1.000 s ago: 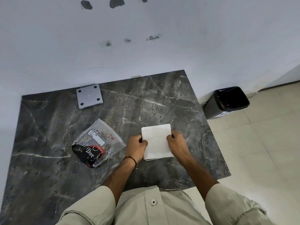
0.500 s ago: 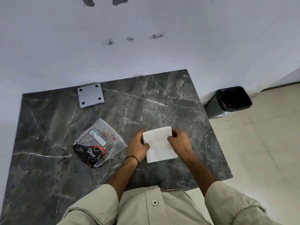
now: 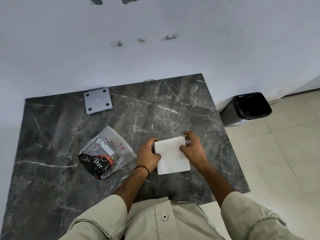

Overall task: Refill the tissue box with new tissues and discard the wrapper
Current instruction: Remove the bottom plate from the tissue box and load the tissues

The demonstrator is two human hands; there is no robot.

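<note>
Both my hands grip the white tissue stack [image 3: 171, 154], left hand [image 3: 149, 155] and right hand [image 3: 192, 148] at its sides; the clear wrapper [image 3: 105, 151] lies just left on the bench [image 3: 173, 108].

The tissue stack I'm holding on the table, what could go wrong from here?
1. The tissue stack is loose and held only at its sides by the left hand and right hand, so sheets could fan out or slip.
2. The empty wrapper lies loose on the table, while the bin stands on the floor past the table's right edge; the wrapper is easy to leave behind or brush off.
</note>
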